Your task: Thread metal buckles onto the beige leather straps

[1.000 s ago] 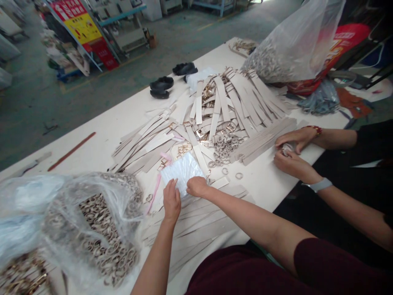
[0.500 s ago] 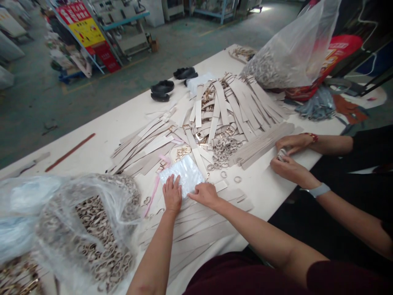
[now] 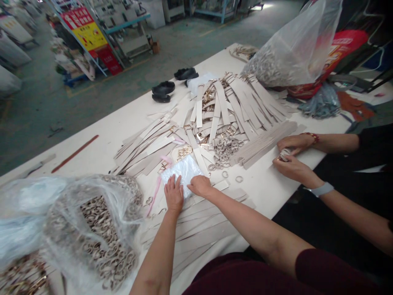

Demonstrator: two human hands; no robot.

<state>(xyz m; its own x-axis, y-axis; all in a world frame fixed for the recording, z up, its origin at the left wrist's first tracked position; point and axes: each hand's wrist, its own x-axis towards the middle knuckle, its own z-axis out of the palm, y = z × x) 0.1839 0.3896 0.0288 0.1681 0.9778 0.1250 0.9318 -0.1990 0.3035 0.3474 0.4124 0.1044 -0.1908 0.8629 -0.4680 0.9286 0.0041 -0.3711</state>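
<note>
A pale blue-white plastic packet (image 3: 184, 167) lies flat on the white table. My left hand (image 3: 174, 194) rests on its lower left part with the fingers spread. On the packet's right side is my right hand (image 3: 200, 186), its fingers curled in; whether they hold anything is hidden. Grey-beige strips (image 3: 196, 223) lie beneath my forearms. Gold buckles (image 3: 184, 151) sit just beyond the packet, with a pink ribbon (image 3: 157, 190) at its left. Small beige loops (image 3: 225, 150) are heaped to the right.
A plastic bag of loops (image 3: 107, 229) stands at left. Belt strips (image 3: 233, 102) with buckles are piled mid-table. At right, a co-worker's hands (image 3: 290, 155) hold small pieces. Black objects (image 3: 163, 89) lie near the far edge, and a clear bag (image 3: 276, 57) at back right.
My right hand has moved slightly up and left over the packet, its fingers more curled. My left hand stays on the packet. The view has shifted a little.
</note>
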